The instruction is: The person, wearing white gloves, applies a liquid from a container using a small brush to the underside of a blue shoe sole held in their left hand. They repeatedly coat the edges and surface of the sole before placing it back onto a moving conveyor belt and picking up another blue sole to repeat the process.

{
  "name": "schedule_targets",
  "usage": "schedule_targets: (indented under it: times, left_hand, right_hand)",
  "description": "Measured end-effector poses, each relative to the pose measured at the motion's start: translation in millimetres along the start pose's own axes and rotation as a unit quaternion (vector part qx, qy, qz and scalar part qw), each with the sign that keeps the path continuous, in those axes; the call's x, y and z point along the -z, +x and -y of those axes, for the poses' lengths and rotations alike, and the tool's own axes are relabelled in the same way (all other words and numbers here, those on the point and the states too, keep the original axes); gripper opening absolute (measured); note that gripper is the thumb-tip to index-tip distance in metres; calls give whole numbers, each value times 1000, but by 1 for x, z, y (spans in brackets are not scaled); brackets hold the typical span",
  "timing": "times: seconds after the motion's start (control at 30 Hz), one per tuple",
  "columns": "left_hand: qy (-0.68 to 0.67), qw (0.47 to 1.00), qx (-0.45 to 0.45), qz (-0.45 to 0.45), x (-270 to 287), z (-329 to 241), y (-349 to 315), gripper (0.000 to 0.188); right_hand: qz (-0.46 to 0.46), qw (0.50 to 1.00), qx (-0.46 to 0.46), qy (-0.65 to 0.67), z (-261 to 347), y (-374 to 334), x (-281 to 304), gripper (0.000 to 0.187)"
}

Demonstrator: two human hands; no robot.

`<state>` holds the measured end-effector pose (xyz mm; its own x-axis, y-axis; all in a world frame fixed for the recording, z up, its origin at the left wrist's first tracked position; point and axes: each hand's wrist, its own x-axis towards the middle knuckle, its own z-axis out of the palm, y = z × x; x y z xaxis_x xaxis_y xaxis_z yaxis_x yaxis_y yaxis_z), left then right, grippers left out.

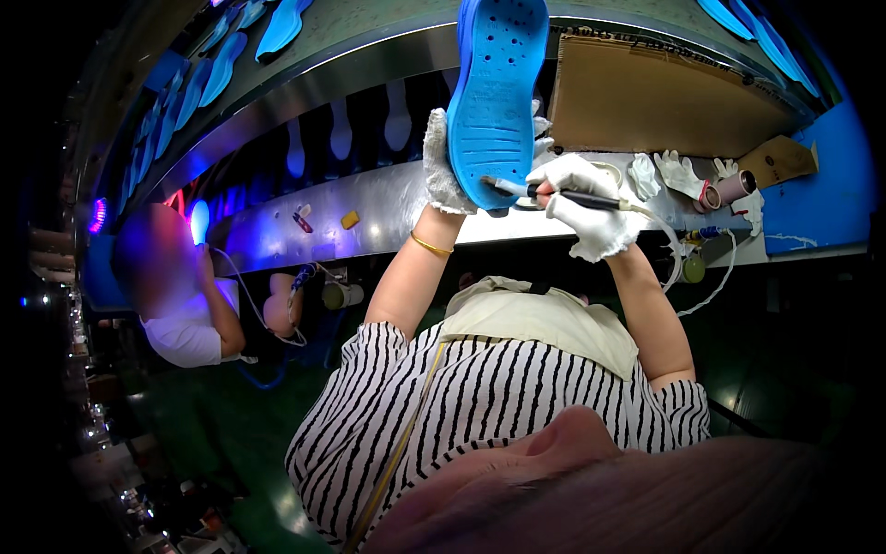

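My left hand [439, 171], in a white knit glove, grips a bright blue shoe sole [496, 106] along its edges near the heel. The sole stands lengthwise in front of me, its holes and ridges facing me. In my gloved right hand [595, 231] is a brush [591, 198] with a dark handle, linked to a pale tube [672, 235]. Its bristle tip lies against the heel end of the sole, and my right fingers close round the handle.
A metal ledge [378, 198] runs across, bearing a yellow block [350, 220] and a small red item [302, 222]. To the right are cardboard [664, 102], spare white gloves [678, 174] and a brown spool [736, 187]. More blue soles [223, 66] lie beyond; another person [189, 314] works at left.
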<state>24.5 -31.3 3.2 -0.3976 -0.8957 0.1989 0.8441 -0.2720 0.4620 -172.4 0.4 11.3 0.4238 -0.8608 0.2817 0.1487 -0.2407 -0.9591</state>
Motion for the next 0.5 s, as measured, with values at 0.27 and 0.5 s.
schedule_targets:
  times: [0.27, 0.5]
  left_hand:
    - [28, 998, 25, -41, 13, -14, 2, 85]
    - [14, 992, 112, -54, -6, -16, 14, 69]
  right_hand:
    - [84, 995, -59, 14, -6, -14, 8, 10]
    - [72, 984, 114, -119, 12, 8, 0, 18]
